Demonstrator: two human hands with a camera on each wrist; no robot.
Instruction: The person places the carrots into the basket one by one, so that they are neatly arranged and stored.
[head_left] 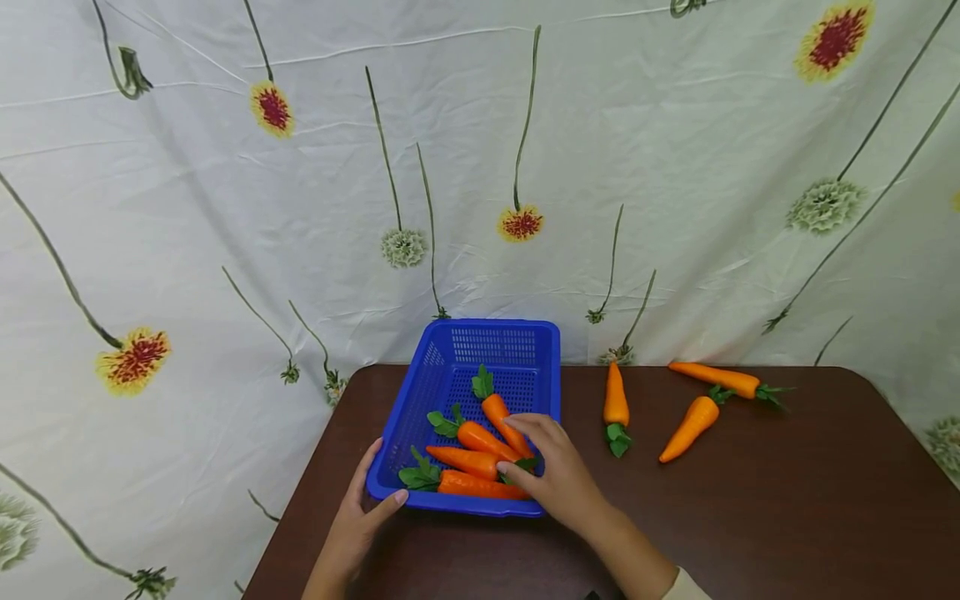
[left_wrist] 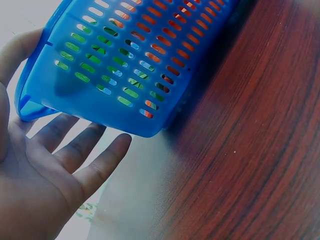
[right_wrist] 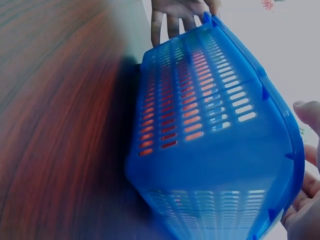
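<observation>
- My left hand (head_left: 356, 521) sits at the near-left corner of the blue basket (head_left: 450, 350), thumb hooked over the near rim and fingers along the outside wall.
- From the left wrist view, that hand (left_wrist: 45, 165) shows its fingers (left_wrist: 100, 162) fairly straight and spread under the basket's slotted wall (left_wrist: 130, 65); I read it as steadying, not clenched.
- My right hand (head_left: 558, 475) reaches over the near-right part of the basket, fingers lightly curled, resting on the carrots inside.
- I cannot tell whether those fingers actually grip a carrot or merely touch one; the right wrist view shows only fingertips (right_wrist: 306, 112) by the basket rim (right_wrist: 280, 115).
- The basket stands on the brown table (head_left: 750, 517), at its back-left part, close to the flowered cloth (head_left: 675, 167).
- Four carrots in the basket (head_left: 472, 436) lie side by side, orange bodies with green tops.
- Three loose carrots (head_left: 616, 400) lie on the table right of the basket: one just beside it, two more farther right, near each other by the back edge.
</observation>
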